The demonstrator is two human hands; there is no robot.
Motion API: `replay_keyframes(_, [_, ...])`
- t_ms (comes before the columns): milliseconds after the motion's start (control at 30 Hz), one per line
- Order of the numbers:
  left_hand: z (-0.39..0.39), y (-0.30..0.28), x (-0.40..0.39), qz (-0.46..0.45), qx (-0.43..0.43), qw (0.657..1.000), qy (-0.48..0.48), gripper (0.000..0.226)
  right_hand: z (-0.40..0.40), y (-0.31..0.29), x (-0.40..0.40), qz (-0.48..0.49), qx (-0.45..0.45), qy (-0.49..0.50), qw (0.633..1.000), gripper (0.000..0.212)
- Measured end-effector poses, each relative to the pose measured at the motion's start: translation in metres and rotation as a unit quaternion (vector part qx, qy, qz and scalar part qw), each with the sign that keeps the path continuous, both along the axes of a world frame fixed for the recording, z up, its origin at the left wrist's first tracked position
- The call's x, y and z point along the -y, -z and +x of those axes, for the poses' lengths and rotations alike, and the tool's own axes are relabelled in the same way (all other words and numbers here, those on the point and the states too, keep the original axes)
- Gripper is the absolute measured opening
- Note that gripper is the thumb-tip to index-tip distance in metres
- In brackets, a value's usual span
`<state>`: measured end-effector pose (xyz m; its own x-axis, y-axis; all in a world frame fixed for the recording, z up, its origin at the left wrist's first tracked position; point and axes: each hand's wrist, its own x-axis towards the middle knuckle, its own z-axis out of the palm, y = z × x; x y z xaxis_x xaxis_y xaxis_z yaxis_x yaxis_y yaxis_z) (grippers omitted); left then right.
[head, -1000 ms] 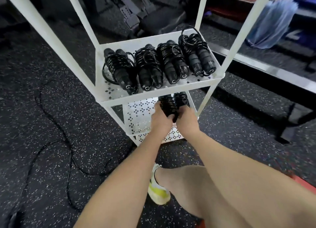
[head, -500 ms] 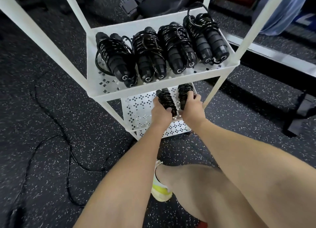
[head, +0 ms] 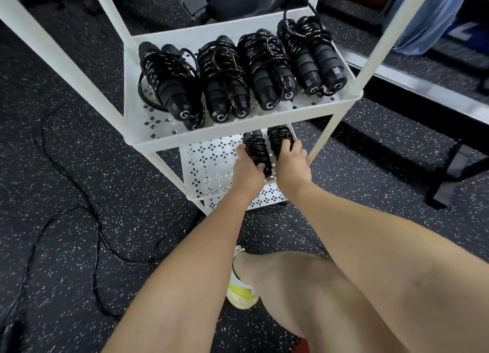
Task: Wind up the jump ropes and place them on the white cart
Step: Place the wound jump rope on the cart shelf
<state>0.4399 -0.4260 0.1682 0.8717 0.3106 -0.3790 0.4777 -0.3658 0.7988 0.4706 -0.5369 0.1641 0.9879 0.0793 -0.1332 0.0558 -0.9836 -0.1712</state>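
A person reaches into a white cart [head: 148, 138], both hands on its lower shelf. The left hand [head: 247, 171] curls around one wound jump rope [head: 258, 151]; the right hand [head: 292, 167] grips a second bundle [head: 279, 138], its far end hidden under the upper shelf. Four wound ropes [head: 238, 77] lie side by side above. A loose rope [head: 98, 233] trails across the floor, cut off at left.

White cart [head: 267, 138]: posts cut off by the top edge; lowest shelf mostly hidden behind the shelf above and both forearms.
Two wound ropes [head: 258, 151] at the lower shelf's right edge: far ends hidden under the upper shelf, near ends covered by left hand [head: 248, 171] and right hand [head: 292, 167].
Loose rope [head: 98, 236] on floor: runs off the bottom-left corner.
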Motion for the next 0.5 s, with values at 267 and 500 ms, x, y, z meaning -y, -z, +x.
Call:
replay_keyframes(267, [0.006,0.003,0.016,0.037,0.018,0.999,0.015,0.037,0.0,0.007,0.009,-0.012,-0.013,-0.021,1.0,0.055])
replay_keyframes(500, [-0.012,-0.016,0.009,0.063,-0.002,0.994,0.085,0.051,-0.014,-0.009,0.015,0.065,-0.017,-0.047,0.997,0.029])
